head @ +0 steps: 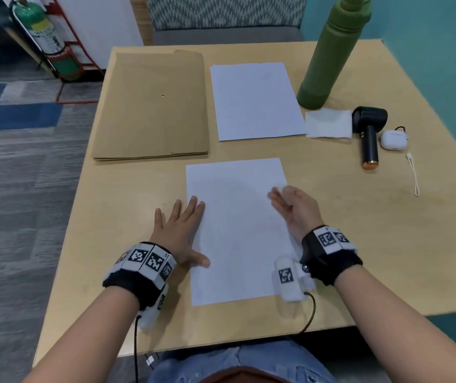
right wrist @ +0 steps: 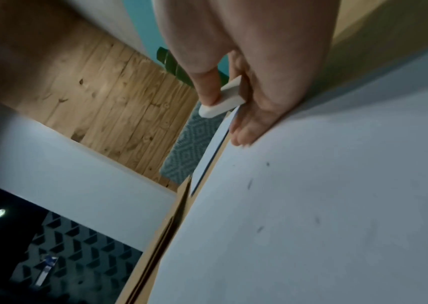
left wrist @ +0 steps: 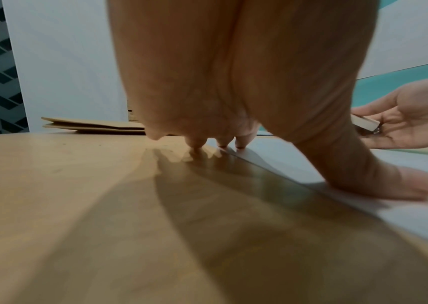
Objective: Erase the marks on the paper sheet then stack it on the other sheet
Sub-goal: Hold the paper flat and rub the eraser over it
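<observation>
Right hand (head: 293,205) pinches the eraser (right wrist: 220,102) over the near sheet (head: 238,244); left hand (head: 178,230) lies flat, pinning its edge. Faint specks remain; stacking looks undone.

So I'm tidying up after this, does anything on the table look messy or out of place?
Only small dark eraser crumbs scattered on the near white paper sheet, and a few on the light wooden table beside the left hand. The sheets and envelope lie flat and undamaged.
</observation>
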Available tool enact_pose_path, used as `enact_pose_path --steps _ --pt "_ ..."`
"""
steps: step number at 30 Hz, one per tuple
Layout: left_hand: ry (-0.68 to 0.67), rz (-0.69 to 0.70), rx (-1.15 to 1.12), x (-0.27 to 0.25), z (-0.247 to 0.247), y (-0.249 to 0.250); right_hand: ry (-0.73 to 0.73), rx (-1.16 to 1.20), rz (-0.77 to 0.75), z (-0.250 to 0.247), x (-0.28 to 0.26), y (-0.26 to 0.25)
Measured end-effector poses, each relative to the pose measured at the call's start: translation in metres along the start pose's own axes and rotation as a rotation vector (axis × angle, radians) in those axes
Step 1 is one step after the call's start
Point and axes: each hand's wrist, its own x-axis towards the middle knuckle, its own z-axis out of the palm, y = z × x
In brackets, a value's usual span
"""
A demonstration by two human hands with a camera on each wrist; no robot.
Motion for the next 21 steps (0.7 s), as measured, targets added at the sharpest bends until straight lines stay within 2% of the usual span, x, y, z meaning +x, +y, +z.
enact_pose_path --steps 1,3,8,11,16,19,21 --pt "-0.001 0.001 -0.002 0.000 0.000 0.000 0.066 0.008 -0.052 -0.003 0.004 -0.004" --pt "-0.001 0.000 -0.005 0.000 0.000 0.000 0.107 -0.070 -0.101 -0.005 0.006 -0.007" --pt "-0.001 -0.025 0.060 -0.001 -0.006 0.005 -0.007 -0.388 -0.053 -0.002 -0.009 0.008" --pt "0.024 -0.008 0.011 0.005 -0.010 0.014 -0.024 -0.548 -0.060 -0.002 -0.006 0.013" --pt "0.000 0.063 -0.026 0.009 -0.003 0.025 -0.040 -0.394 -0.011 0.003 -0.010 0.006" --pt "0.022 0.002 -0.103 0.006 -0.003 0.013 -0.188 -0.383 0.070 0.005 -0.022 0.002" --pt "0.033 -0.033 -0.122 0.003 -0.004 0.002 -0.268 -0.502 0.090 0.008 -0.029 0.004"
